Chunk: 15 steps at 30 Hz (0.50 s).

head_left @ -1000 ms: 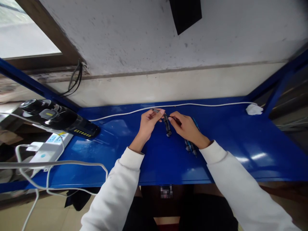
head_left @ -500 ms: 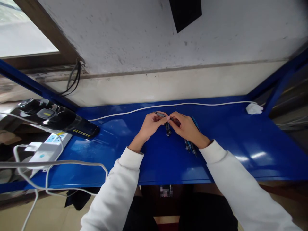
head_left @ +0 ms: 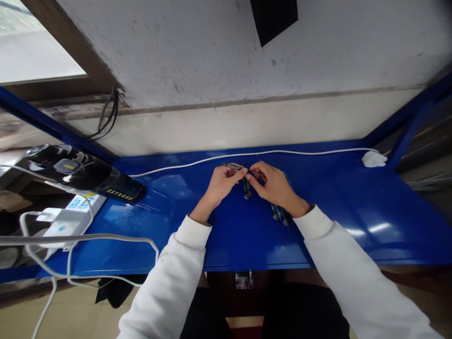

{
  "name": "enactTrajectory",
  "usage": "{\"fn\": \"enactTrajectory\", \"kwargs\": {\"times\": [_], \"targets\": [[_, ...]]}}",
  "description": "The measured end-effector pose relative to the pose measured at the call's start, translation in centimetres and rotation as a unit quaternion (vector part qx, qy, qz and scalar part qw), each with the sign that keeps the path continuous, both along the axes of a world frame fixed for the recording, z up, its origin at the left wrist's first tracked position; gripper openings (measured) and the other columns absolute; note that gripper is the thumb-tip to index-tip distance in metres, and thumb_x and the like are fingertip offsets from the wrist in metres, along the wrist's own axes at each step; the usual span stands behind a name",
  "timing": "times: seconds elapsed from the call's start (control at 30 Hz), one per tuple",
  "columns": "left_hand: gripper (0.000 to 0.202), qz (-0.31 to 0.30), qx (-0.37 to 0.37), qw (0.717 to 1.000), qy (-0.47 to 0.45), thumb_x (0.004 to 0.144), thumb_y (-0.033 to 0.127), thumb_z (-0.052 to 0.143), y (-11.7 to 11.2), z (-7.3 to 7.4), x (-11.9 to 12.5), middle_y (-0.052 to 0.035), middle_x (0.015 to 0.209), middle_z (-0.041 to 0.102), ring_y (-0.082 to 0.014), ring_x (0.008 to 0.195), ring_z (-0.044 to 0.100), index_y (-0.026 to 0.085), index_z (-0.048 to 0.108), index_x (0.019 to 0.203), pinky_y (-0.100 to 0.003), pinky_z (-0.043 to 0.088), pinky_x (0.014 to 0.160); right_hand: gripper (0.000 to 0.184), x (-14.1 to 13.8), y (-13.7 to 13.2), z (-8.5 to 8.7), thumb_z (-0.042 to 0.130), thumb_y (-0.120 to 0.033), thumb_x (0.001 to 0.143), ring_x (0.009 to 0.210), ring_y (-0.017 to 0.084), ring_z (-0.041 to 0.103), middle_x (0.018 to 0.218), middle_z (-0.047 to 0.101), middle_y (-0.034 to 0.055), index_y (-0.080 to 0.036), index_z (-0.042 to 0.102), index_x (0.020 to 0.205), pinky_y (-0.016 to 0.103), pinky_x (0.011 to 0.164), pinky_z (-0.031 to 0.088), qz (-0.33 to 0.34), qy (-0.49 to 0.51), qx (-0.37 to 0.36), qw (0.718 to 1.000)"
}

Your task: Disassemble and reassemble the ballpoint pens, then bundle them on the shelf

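On the blue table [head_left: 353,202], a few pens [head_left: 278,215] poke out from under the right wrist, mostly hidden. Farther in, the left hand [head_left: 219,182] pinches a grey pen piece [head_left: 233,166], and the right hand [head_left: 274,186] pinches a thin dark part [head_left: 254,173] that is barely visible. A dark pen barrel [head_left: 246,187] lies between the hands. A white cable [head_left: 300,152] runs behind.

Spanning the frame as a blue worktop [head_left: 353,207], carrying a white cable [head_left: 197,161] along the upper edge, a white wad [head_left: 373,159] upper right, a black device [head_left: 88,176] left, pens [head_left: 280,214] centre.
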<state>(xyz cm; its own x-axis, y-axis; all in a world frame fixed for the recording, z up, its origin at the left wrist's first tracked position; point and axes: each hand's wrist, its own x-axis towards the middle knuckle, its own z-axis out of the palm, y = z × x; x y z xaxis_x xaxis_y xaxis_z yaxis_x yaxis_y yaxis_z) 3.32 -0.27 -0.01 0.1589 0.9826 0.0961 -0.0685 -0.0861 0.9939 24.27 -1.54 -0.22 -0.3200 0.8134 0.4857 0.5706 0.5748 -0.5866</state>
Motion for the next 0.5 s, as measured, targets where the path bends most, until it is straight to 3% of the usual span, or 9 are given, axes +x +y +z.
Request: {"fn": "enactTrajectory", "kwargs": {"times": [0.17, 0.27, 0.5], "targets": [[0.033, 0.091, -0.019, 0.995, -0.037, 0.085, 0.049, 0.094, 0.9, 0.2, -1.0, -0.0071, 0.083, 0.077, -0.0137, 0.068, 0.061, 0.017, 0.085, 0.082, -0.029, 0.05, 0.065, 0.017, 0.4, 0.4, 0.5, 0.054, -0.04, 0.118, 0.089, 0.025, 0.071, 0.104, 0.076, 0.0083, -0.025, 0.064, 0.117, 0.039, 0.082, 0.052, 0.008, 0.016, 0.013, 1.0], [0.033, 0.131, -0.046, 0.983, -0.121, 0.083, 0.046, 0.095, 1.4, 0.7, -2.0, -0.0061, 0.084, 0.074, -0.0131, 0.072, 0.061, 0.017, 0.08, 0.078, -0.027, 0.049, 0.066, 0.018, 0.6, 0.8, 0.8, 0.055, -0.041, 0.118, 0.096, 0.027, 0.071, 0.105, 0.074, 0.0092, -0.026, 0.065, 0.116, 0.043, 0.09, 0.054, 0.015, 0.043, 0.034, 0.998], [0.029, 0.111, -0.151, 0.94, -0.287, 0.079, 0.038, 0.095, 1.9, 1.6, -3.2, -0.0018, 0.088, 0.072, -0.0107, 0.071, 0.061, 0.021, 0.073, 0.088, -0.026, 0.053, 0.07, 0.011, 0.5, 1.1, 0.9, 0.068, -0.039, 0.112, 0.107, 0.03, 0.07, 0.112, 0.071, 0.0092, -0.029, 0.066, 0.112, 0.049, 0.097, 0.058, -0.005, 0.126, 0.046, 0.991]]}}
